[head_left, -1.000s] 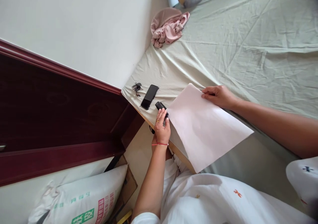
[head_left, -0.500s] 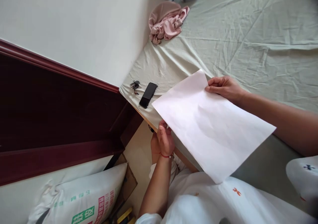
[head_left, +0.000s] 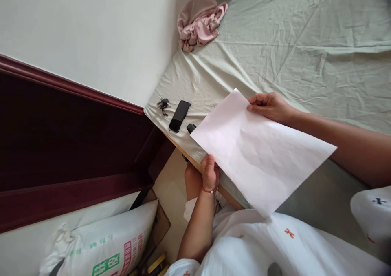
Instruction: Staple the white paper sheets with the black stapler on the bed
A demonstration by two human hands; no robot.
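Paper sheet (head_left: 262, 153), lifted off the bed (head_left: 305, 35) since a second ago, now hangs over its edge; right hand (head_left: 269, 106) pinches the twelve-o'clock corner, left hand (head_left: 210, 172) grips the eight-o'clock edge, having left the black object (head_left: 191, 128).

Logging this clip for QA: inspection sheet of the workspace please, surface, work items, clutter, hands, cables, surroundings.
Surface: bed under a wrinkled pale green sheet, wooden edge showing at the near corner.
Work items: white paper sheet, blank on the visible side, held above the bed corner.
Clutter: black phone, keys, small black object partly hidden by the paper, pink cloth.
Hands: left hand grips the paper's near edge; right hand pinches its far edge.
Cables: nothing seen.
Surroundings: white wall, dark red wooden panel, printed sack on the floor.
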